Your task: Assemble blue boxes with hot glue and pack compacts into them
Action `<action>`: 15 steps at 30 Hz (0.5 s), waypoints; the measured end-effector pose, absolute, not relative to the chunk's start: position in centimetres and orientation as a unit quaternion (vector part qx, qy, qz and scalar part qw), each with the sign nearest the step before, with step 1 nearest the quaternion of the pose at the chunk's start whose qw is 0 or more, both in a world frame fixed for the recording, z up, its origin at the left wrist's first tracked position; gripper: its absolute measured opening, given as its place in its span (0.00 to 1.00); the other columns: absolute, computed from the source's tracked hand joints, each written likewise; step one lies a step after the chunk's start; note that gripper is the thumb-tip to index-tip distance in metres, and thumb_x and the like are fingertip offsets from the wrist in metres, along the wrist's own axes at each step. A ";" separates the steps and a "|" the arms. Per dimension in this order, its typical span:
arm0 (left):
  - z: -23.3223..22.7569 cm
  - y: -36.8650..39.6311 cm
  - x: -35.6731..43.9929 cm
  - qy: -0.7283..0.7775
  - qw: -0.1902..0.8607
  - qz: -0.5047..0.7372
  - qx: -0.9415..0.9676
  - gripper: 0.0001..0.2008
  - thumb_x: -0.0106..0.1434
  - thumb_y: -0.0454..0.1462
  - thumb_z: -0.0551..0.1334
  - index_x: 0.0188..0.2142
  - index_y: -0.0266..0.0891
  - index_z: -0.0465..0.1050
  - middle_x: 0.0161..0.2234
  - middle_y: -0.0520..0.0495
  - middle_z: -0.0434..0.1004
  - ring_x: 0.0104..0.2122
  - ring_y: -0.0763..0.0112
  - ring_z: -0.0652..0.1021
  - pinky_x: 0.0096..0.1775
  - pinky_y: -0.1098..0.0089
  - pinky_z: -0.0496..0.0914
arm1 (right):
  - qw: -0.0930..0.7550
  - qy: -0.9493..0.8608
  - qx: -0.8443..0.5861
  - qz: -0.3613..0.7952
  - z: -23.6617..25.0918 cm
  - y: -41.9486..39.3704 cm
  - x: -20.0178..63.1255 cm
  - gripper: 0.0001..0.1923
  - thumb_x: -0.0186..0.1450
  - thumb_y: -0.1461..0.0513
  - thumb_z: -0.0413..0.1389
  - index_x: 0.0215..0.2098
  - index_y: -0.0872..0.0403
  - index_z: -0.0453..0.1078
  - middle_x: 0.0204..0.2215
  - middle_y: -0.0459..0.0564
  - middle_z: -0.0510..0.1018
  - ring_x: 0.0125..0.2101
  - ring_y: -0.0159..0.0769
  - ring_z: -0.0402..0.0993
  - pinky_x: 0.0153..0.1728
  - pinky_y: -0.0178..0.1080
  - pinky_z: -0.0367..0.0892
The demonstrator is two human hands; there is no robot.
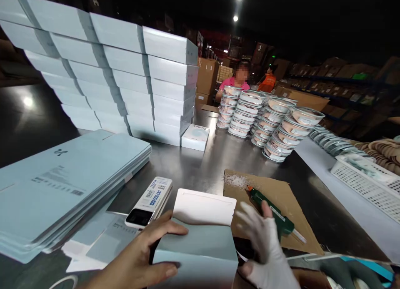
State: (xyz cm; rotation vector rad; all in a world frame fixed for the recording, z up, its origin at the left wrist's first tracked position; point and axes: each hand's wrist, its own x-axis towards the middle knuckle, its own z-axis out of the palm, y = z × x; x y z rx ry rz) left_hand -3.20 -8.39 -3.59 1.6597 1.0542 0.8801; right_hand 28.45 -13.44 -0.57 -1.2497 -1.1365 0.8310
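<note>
My left hand (140,255) grips the box (203,242). My right hand (265,245), fingers spread, hangs just beside it, near the glue gun (281,219).

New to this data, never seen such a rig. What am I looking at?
There's no machine: a person works with two hands. The single picture comes from a camera worn on their head, looking forward and down. The left hand holds a pale blue box with its white flap raised. The white-gloved right hand is open beside it, blurred; I can't tell whether it touches. On the dark table lie flat blue cartons, a white device and a green glue gun on cardboard. Behind stand stacked boxes and round containers.
</note>
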 end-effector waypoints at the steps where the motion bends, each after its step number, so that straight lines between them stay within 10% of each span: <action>1: -3.5 -8.6 -2.7 0.425 0.491 0.379 0.659 0.25 0.53 0.51 0.75 0.50 0.52 0.80 0.63 0.42 0.73 0.66 0.39 0.67 0.62 0.49 0.66 | 0.593 -0.487 -0.504 0.397 -0.8 -13.5 26.3 0.62 0.50 0.35 0.67 0.73 0.45 0.47 0.54 0.59 0.79 0.53 0.51 0.78 0.51 0.52 0.73; 4: -3.2 -9.5 -1.3 0.397 0.531 0.497 0.560 0.24 0.54 0.52 0.75 0.46 0.52 0.73 0.61 0.45 0.72 0.58 0.49 0.75 0.52 0.60 0.74 | 0.588 -0.499 -0.467 0.431 -1.2 -14.0 22.7 0.51 0.61 0.37 0.60 0.74 0.43 0.46 0.54 0.58 0.79 0.54 0.50 0.78 0.51 0.51 0.73; 8: -2.7 -9.8 -0.5 0.377 0.509 0.542 0.552 0.24 0.61 0.49 0.72 0.53 0.54 0.67 0.50 0.47 0.74 0.51 0.58 0.76 0.51 0.63 0.72 | 0.534 -0.632 -0.462 0.320 -0.3 -14.1 23.7 0.28 0.64 0.48 0.62 0.62 0.38 0.70 0.56 0.52 0.78 0.53 0.50 0.78 0.53 0.48 0.74; 15: -0.8 -7.5 -2.4 0.358 0.444 0.427 0.702 0.11 0.64 0.49 0.68 0.39 0.48 0.83 0.48 0.43 0.72 0.51 0.55 0.74 0.55 0.60 0.70 | 0.462 -0.704 -0.411 0.350 1.3 -11.7 26.9 0.24 0.63 0.57 0.66 0.57 0.35 0.75 0.60 0.50 0.75 0.56 0.49 0.76 0.53 0.49 0.74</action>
